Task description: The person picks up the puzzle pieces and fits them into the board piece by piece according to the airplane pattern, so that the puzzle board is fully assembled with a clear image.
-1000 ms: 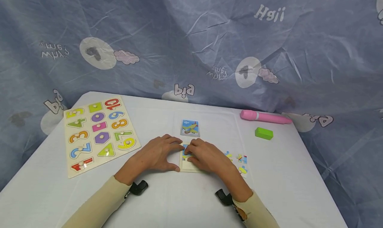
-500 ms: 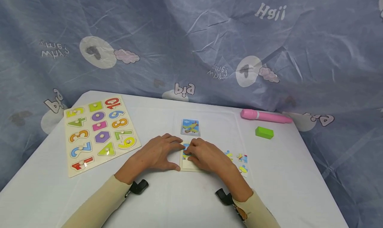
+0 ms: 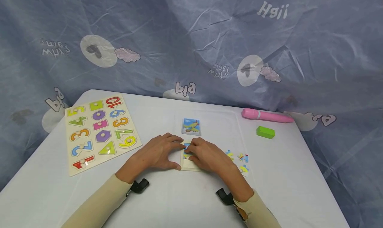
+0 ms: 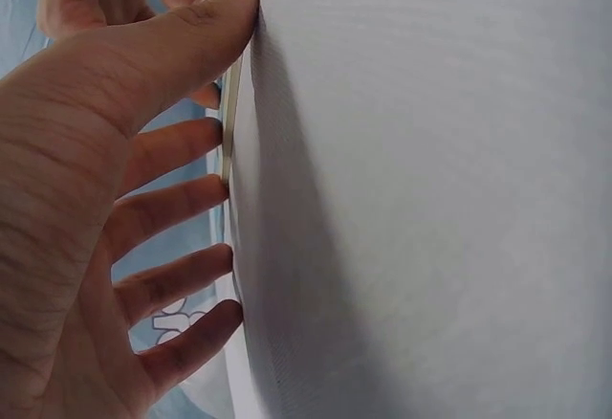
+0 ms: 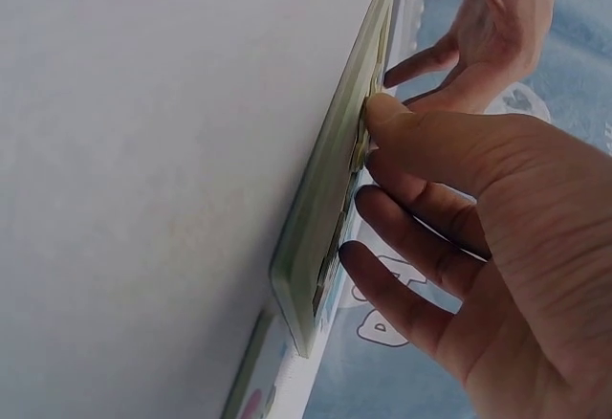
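Observation:
A small jigsaw tray (image 3: 191, 169) lies flat in front of me, with blue and yellow pieces at its upper left and a pale bare part below. My left hand (image 3: 158, 153) rests at the tray's left side, fingers spread and fairly straight, thumb at the near-left corner. In the left wrist view, the thumb (image 4: 182, 46) touches the edge. My right hand (image 3: 209, 155) reaches over the tray, thumb and index finger bent together on a jigsaw piece (image 3: 186, 156) at the left side. The right wrist view has the thumb (image 5: 421, 132) on the pieces; the hand hides the tray's right part.
Above the tray lies a picture card (image 3: 191, 126) of a yellow plane. Several loose jigsaw pieces (image 3: 243, 157) are to the right. A number-and-shape board (image 3: 103, 135) stands left; a green block (image 3: 265, 132) and a pink marker-shaped tube (image 3: 269, 116) lie at the back right.
Both hands stay almost in place at the tray. The whole head view has shifted slightly; none of the objects has visibly moved on the table.

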Tool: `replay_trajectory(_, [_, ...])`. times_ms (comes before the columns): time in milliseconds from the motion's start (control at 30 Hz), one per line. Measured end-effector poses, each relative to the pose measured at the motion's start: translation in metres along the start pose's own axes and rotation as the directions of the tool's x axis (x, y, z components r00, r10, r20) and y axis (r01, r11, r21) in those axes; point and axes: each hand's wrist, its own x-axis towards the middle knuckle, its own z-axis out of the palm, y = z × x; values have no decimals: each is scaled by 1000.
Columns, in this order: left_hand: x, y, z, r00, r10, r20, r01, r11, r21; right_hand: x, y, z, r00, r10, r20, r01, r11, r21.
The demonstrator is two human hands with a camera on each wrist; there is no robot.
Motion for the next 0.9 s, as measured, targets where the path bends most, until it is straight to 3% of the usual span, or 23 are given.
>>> replay_trajectory(500, [2,2,-1,1000,-6,8,6,1000,0,-6,5,-7,999,47,20,-48,996,70])
replay_trajectory(667, [1,3,-1,1000,-14,16,14,1000,-1,-13,14,-15,992,121,32,-123,988,96])
replay_trajectory(900, [-1,4,-2,999,5,48,-4,1000,-10,-22,30,-24,965,247,89,-256,961,104])
